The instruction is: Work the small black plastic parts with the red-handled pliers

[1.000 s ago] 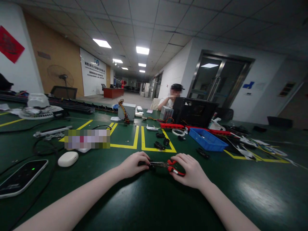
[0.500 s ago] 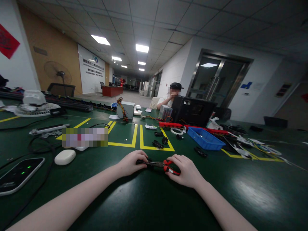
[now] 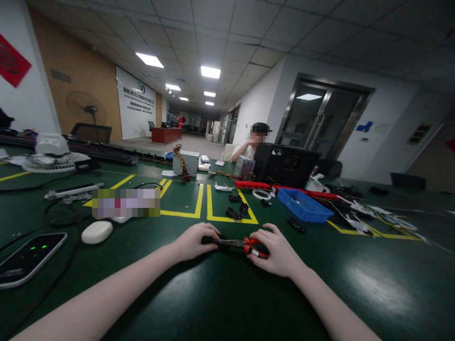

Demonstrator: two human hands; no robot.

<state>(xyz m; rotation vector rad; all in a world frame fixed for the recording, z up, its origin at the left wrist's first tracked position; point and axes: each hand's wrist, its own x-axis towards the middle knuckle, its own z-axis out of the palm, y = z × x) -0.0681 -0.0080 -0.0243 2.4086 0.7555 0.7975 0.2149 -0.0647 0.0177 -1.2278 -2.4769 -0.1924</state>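
Observation:
Red-handled pliers (image 3: 249,246) lie low over the green table (image 3: 220,303), jaws pointing left. My right hand (image 3: 275,251) is closed round their red handles. My left hand (image 3: 195,240) is closed on a small black part (image 3: 209,240) held at the pliers' metal tips. Both hands rest on the table near its front middle, almost touching each other.
Several small black parts (image 3: 236,211) lie inside yellow floor-tape boxes beyond my hands. A blue tray (image 3: 304,204) stands to the right, a white case (image 3: 96,232) and a dark device with green lights (image 3: 26,258) to the left. A person sits behind a black case (image 3: 284,165).
My hands and the pliers keep the same grip and barely shift; the view itself has swung slightly.

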